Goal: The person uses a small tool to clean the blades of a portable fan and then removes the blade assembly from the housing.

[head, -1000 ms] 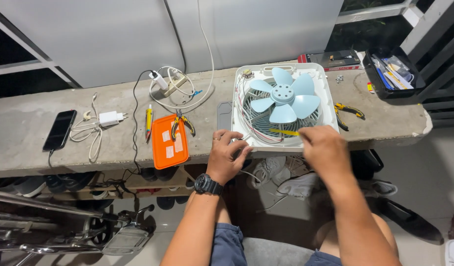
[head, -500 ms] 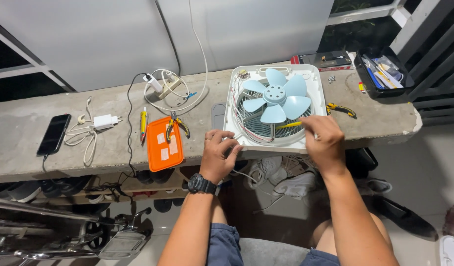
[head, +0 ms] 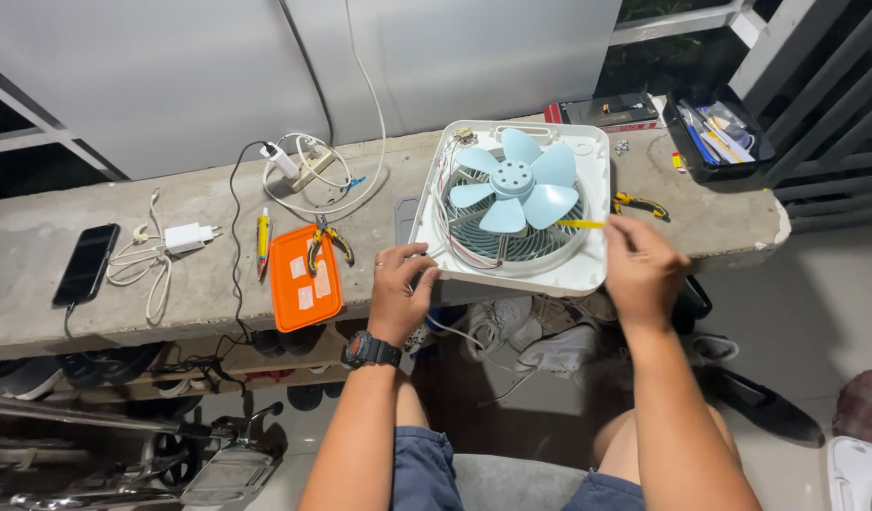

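Note:
A square white fan housing [head: 587,274] with pale blue blades [head: 517,180] lies flat on the concrete ledge [head: 200,284], its near edge overhanging. My left hand [head: 400,289] grips the housing's near left corner, where white wires trail down. My right hand [head: 637,265] is at the right edge, fingers closed on a yellow-handled tool [head: 580,224] that points in over the grille toward the blades.
Left of the fan lie an orange box [head: 304,279], yellow-handled pliers [head: 324,238] and a yellow tester pen [head: 262,237]. Farther left are a white charger [head: 186,237], cables and a black phone [head: 86,263]. More pliers [head: 639,202] and a black parts tray [head: 715,132] sit right. Shoes lie below.
My right hand has shifted right to the fan's right edge and lifted slightly with the yellow tool. My left hand stays on the near left corner.

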